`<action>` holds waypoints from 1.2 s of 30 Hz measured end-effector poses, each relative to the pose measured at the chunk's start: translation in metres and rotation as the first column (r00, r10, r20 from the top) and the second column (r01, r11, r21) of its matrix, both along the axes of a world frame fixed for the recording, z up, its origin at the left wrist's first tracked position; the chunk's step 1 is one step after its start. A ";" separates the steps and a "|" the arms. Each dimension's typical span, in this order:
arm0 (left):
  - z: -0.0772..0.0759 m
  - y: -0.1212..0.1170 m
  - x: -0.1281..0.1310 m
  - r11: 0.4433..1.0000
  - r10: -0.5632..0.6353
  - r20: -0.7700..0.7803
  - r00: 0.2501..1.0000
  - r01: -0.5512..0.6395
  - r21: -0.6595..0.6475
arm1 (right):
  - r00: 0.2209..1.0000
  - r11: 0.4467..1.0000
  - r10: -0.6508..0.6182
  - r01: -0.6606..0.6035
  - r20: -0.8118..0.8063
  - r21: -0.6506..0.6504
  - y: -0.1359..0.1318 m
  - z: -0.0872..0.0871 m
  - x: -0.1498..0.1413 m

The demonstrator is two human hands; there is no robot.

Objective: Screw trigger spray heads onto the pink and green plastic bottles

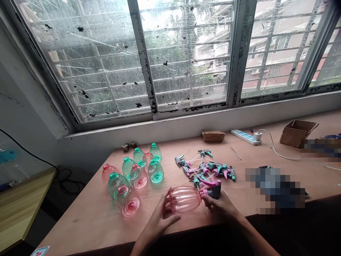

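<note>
A clear pink spray bottle (pixel 185 200) lies on its side in the air just above the table's front edge, base to the left. My left hand (pixel 163 217) curves around its base, the thumb held out below. At the bottle's neck, my right hand (pixel 217 202) has its fingers closed around the pink collar of a pink and dark grey spray trigger head (pixel 214 188). The head sits at the bottle's mouth; how firmly it is seated I cannot tell. Behind it lies a pile of loose trigger heads (pixel 204 169), green, pink and grey.
Several open green and pink bottles (pixel 139 176) stand upright at the left. Along the back are a brown package (pixel 212 136), a white power strip (pixel 245 137) with a plugged-in cable, and an open cardboard box (pixel 297 133). A blurred-out object (pixel 275 188) lies right.
</note>
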State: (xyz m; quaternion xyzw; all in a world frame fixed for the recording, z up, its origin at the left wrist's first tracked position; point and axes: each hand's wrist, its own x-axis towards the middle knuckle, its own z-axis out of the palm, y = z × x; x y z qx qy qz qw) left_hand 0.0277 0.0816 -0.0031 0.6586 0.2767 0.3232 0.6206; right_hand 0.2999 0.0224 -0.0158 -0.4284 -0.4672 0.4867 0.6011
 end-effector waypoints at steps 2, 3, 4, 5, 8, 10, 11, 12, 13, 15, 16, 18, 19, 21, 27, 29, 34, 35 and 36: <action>0.000 0.000 0.001 1.000 0.000 0.018 1.000 -0.001 0.013 | 1.000 1.000 -0.002 0.002 -0.002 0.001 0.000 0.000 0.000; 0.000 0.000 0.002 1.000 -0.003 0.029 1.000 0.002 0.015 | 1.000 1.000 -0.001 0.001 -0.003 0.002 0.000 0.000 0.001; 0.000 0.000 0.002 1.000 -0.009 0.040 0.999 0.008 0.012 | 1.000 1.000 0.000 0.000 -0.005 0.003 -0.001 0.000 0.001; 0.000 -0.001 0.003 1.000 -0.016 0.051 0.999 0.015 0.009 | 1.000 1.000 0.000 0.000 -0.006 0.004 -0.001 0.000 0.001; 0.001 -0.002 0.003 1.000 -0.019 0.071 0.997 0.019 -0.010 | 1.000 1.000 0.005 -0.005 -0.013 0.012 0.000 -0.003 0.002; 0.003 -0.003 0.001 0.999 -0.015 0.068 0.998 0.017 -0.029 | 1.000 1.000 0.014 -0.014 -0.016 0.019 0.001 -0.006 0.003; 0.003 -0.003 0.001 0.999 -0.017 0.062 0.998 0.019 -0.038 | 1.000 1.000 0.019 -0.019 -0.016 0.023 0.002 -0.008 0.003; 0.004 -0.004 0.000 0.999 -0.020 0.056 0.998 0.022 -0.044 | 1.000 0.999 0.023 -0.023 -0.016 0.027 0.002 -0.009 0.003; 0.004 -0.004 0.000 0.999 -0.023 0.053 0.998 0.025 -0.047 | 1.000 0.999 0.026 -0.025 -0.016 0.031 0.003 -0.011 0.003; 0.005 -0.004 0.002 0.999 -0.028 0.062 0.998 0.031 -0.045 | 0.999 0.999 0.029 -0.028 -0.015 0.041 0.004 -0.012 0.003; 0.005 -0.004 0.003 0.998 -0.034 0.072 0.997 0.037 -0.044 | 0.999 0.999 0.031 -0.030 -0.015 0.045 0.004 -0.012 0.003; 0.006 -0.004 0.005 0.997 -0.054 0.089 0.995 0.059 -0.051 | 0.999 0.998 0.036 -0.035 -0.014 0.052 0.004 -0.011 0.003; 0.006 -0.004 0.006 0.996 -0.066 0.093 0.994 0.071 -0.056 | 0.999 0.998 0.037 -0.036 -0.014 0.055 0.004 -0.010 0.003; 0.008 -0.005 0.005 0.995 -0.070 0.092 0.993 0.075 -0.062 | 0.999 0.998 0.039 -0.038 -0.016 0.056 0.004 -0.009 0.002; 0.009 -0.003 0.001 0.996 -0.056 0.034 0.998 0.058 -0.066 | 0.999 0.998 0.033 -0.032 -0.011 0.052 0.004 -0.008 0.002; 0.007 -0.002 0.002 0.996 -0.060 0.023 0.998 0.061 -0.062 | 1.000 0.998 0.028 -0.027 -0.008 0.051 0.004 -0.009 0.003; 0.004 -0.002 0.005 0.997 -0.054 0.034 0.998 0.056 -0.053 | 0.999 0.999 0.033 -0.033 -0.002 0.043 0.004 -0.009 0.004; 0.004 -0.002 0.004 0.997 -0.051 0.036 0.998 0.053 -0.054 | 0.999 0.998 0.037 -0.037 -0.001 0.044 0.004 -0.010 0.003; 0.004 -0.002 0.004 0.997 -0.046 0.038 0.998 0.049 -0.055 | 0.999 0.998 0.039 -0.039 -0.001 0.045 0.004 -0.010 0.003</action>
